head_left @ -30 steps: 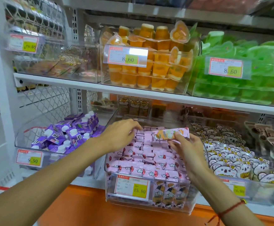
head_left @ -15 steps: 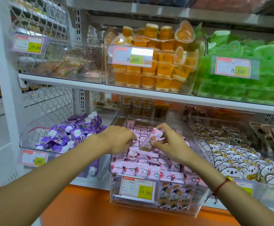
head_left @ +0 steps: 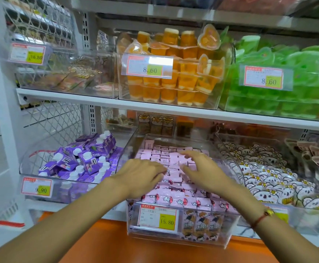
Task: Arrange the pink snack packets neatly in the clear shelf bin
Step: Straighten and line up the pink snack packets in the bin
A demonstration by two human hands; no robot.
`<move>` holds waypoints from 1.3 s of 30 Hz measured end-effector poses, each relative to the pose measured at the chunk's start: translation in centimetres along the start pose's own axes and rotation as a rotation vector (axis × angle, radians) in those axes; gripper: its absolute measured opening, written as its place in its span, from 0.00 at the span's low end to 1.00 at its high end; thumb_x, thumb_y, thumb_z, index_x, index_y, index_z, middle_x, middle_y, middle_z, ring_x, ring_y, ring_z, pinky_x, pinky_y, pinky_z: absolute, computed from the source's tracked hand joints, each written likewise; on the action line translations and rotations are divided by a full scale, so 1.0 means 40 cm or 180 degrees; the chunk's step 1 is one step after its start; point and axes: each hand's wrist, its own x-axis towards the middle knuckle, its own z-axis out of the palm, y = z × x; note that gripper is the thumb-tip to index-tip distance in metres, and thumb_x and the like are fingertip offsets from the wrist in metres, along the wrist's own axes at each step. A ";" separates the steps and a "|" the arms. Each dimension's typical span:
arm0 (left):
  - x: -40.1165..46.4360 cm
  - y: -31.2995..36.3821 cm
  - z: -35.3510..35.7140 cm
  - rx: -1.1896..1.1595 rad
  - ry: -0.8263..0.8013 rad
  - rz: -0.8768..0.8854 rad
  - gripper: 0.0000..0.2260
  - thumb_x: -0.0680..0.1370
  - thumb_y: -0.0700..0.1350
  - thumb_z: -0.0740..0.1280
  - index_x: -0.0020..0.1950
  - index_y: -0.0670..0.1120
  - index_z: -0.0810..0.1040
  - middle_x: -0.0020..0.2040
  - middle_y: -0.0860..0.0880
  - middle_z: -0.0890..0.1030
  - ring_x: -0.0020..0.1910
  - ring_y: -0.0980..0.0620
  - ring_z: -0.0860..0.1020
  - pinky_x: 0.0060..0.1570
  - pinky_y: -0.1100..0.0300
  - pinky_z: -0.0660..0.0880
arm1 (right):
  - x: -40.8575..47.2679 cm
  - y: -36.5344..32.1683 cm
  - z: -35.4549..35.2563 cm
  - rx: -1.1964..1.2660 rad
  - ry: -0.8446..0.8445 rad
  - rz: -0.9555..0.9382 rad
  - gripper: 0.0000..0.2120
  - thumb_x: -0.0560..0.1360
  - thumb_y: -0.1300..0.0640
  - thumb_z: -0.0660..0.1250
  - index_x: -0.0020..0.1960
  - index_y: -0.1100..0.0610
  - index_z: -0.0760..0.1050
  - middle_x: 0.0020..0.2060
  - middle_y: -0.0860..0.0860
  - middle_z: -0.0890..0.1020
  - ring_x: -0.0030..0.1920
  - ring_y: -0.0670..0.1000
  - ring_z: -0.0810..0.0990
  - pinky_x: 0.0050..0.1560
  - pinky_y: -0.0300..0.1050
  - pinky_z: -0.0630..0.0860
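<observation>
While pressing down on pink snack packets (head_left: 174,164) filling clear shelf bin (head_left: 229,223) at lower centre of frame: left hand (head_left: 141,175) flat, fingers loosely bent on rows; right hand (head_left: 202,169) spread, fingertips touching packets, nothing pinched. Risk: uneven pressure tipping upright rows, pushing front packets over low front wall

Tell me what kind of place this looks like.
Most likely a snack aisle in a shop. Clear shelf bins carry price tags such as 15.80, the clear shelf bin holds rows of pink snack packets, and orange jelly cups fill another bin above.
</observation>
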 end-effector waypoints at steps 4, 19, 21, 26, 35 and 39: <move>0.018 -0.003 -0.013 0.0057 -0.0464 -0.0116 0.14 0.81 0.51 0.52 0.55 0.51 0.77 0.57 0.50 0.81 0.56 0.46 0.77 0.48 0.55 0.73 | -0.082 0.009 0.020 -0.0523 -0.0025 -0.0204 0.20 0.79 0.46 0.57 0.69 0.50 0.69 0.66 0.50 0.73 0.63 0.53 0.72 0.60 0.47 0.71; 0.141 0.037 -0.020 -0.1141 -0.0669 -0.0629 0.07 0.76 0.48 0.68 0.49 0.47 0.82 0.49 0.50 0.84 0.49 0.51 0.80 0.52 0.55 0.76 | -0.112 0.017 0.044 -0.0522 0.0118 -0.0228 0.20 0.80 0.44 0.54 0.67 0.49 0.73 0.63 0.47 0.75 0.61 0.51 0.72 0.55 0.44 0.70; 0.140 0.035 -0.024 -0.1405 -0.0527 -0.0722 0.03 0.75 0.44 0.69 0.44 0.46 0.82 0.45 0.51 0.84 0.47 0.52 0.81 0.51 0.55 0.77 | -0.112 0.017 0.043 -0.0491 0.0110 -0.0206 0.20 0.80 0.44 0.55 0.67 0.50 0.73 0.63 0.48 0.75 0.62 0.51 0.72 0.56 0.45 0.71; 0.118 0.052 -0.027 -0.1976 0.0507 -0.1159 0.03 0.79 0.45 0.64 0.47 0.47 0.76 0.48 0.51 0.80 0.48 0.53 0.78 0.48 0.57 0.75 | -0.111 0.018 0.041 -0.0405 0.0081 -0.0161 0.20 0.80 0.44 0.55 0.66 0.49 0.74 0.62 0.47 0.76 0.62 0.51 0.72 0.56 0.45 0.72; 0.033 0.093 -0.082 -0.4490 0.2478 -0.2310 0.03 0.80 0.42 0.61 0.51 0.45 0.73 0.48 0.47 0.81 0.49 0.51 0.79 0.52 0.59 0.77 | -0.113 0.017 0.040 -0.0264 -0.0012 -0.0124 0.18 0.81 0.48 0.53 0.66 0.51 0.74 0.60 0.50 0.77 0.60 0.53 0.73 0.56 0.47 0.73; 0.014 0.095 -0.085 -0.4722 0.2388 -0.2435 0.05 0.81 0.42 0.61 0.54 0.42 0.73 0.50 0.44 0.81 0.49 0.54 0.80 0.47 0.64 0.78 | -0.116 -0.003 0.027 0.0253 0.0740 0.0112 0.20 0.81 0.47 0.53 0.71 0.52 0.66 0.63 0.50 0.75 0.65 0.50 0.71 0.60 0.43 0.67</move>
